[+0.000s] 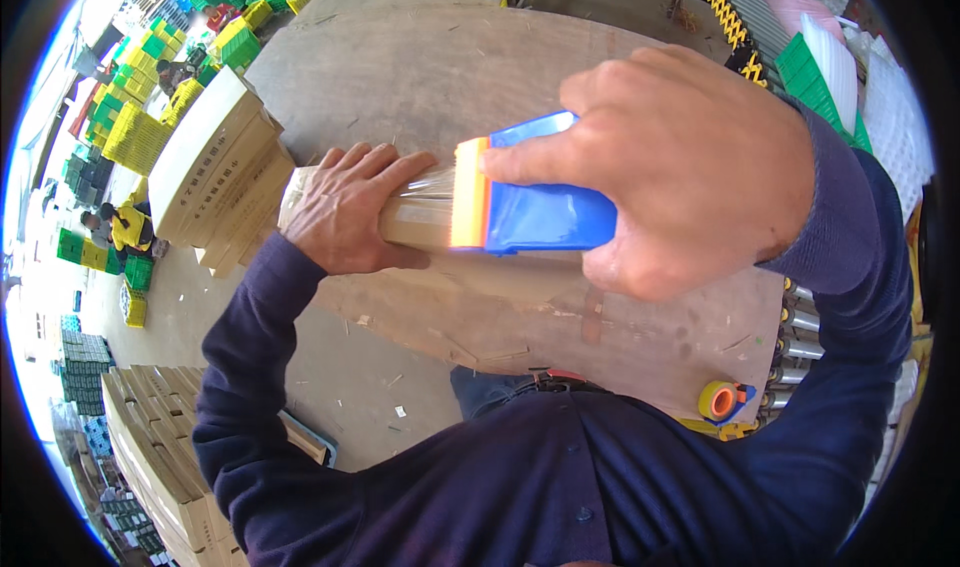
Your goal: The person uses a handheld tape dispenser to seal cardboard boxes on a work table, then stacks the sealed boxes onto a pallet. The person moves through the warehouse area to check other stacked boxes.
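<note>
A narrow cardboard box point(416, 226) lies across the wooden tabletop point(420, 72) in front of me. My left hand point(341, 218) grips its left part, fingers spread over the far side and thumb along the near side. My right hand point(690, 154) holds a blue tape dispenser point(551, 214), index finger stretched along it towards the orange toothed edge point(470, 196). That edge sits over the top of the box. A strip of clear tape point(431, 184) runs between my left hand and the dispenser. The right part of the box is mostly hidden by the dispenser and my hand.
Printed cardboard boxes point(217, 177) are stacked left of the table; more point(157, 454) stand lower left. Another tape dispenser point(724, 400) rests at the near right corner. Conveyor rollers point(799, 348) run along the right. Far left are yellow and green crates point(139, 139) and seated people point(129, 226).
</note>
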Available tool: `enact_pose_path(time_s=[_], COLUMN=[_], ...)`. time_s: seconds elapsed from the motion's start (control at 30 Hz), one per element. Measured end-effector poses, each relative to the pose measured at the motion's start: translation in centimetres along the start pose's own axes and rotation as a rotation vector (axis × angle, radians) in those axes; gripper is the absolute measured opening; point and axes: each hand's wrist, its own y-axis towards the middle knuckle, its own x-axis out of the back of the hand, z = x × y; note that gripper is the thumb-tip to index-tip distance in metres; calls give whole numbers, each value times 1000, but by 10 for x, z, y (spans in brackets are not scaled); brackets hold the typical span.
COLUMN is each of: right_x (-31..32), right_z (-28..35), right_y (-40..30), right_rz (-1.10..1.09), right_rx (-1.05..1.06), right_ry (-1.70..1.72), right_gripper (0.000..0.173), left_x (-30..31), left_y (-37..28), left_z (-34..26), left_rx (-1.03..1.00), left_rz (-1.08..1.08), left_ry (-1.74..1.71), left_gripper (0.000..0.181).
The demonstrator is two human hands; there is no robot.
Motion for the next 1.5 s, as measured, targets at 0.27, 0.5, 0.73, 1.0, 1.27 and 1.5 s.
enact_pose_path(time_s=[0.27,0.5,0.73,1.0,1.27,1.5], right_x=[-15,1,-26,-34,-77,-217], right_z=[-12,-20,-29,-40,-64,-61], right_y=[-15,-68,-102,-114,-137,-161], right_rz=[-192,45,-90,-30,-135,-466], right_rx=[107,-49,-126,-141,-69,-173], right_ry=[60,15,121,182,295,617], right_gripper=[57,69,71,72,75,85], left_x=[-10,-8,7,-11,-21,-11], left_y=[13,9,30,48,37,56], left_z=[-23,-32,-52,-97,-93,-96], left_rx=[-52,-4,75,45,6,32], left_rz=[-94,-7,142,43,37,68], left_ry=[-109,-59,113,-82,10,-40], left_gripper=[76,75,80,73,85,78])
